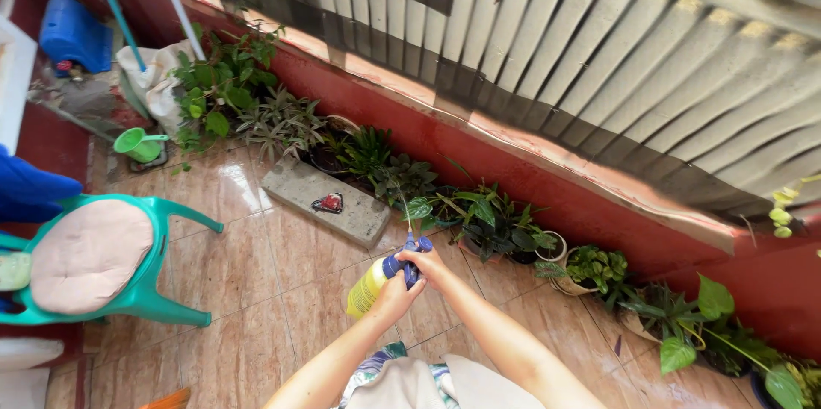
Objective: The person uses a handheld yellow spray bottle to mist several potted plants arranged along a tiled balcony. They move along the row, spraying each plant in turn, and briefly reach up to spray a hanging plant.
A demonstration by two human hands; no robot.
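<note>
Both of my hands hold a yellow spray bottle (366, 288) with a blue trigger head. My left hand (395, 294) wraps the bottle's neck from below. My right hand (428, 264) grips the blue trigger head from the right. The nozzle points toward a row of potted green plants (487, 219) standing along a red wall (445, 140). A thin jet of spray rises from the nozzle toward the leaves.
A grey concrete block (301, 189) with a small red-and-black object (328, 202) lies on the tiled floor. A green plastic chair (158, 268) with a pink cushion stands at left. A green watering can (139, 145) and blue container (75, 35) sit far left.
</note>
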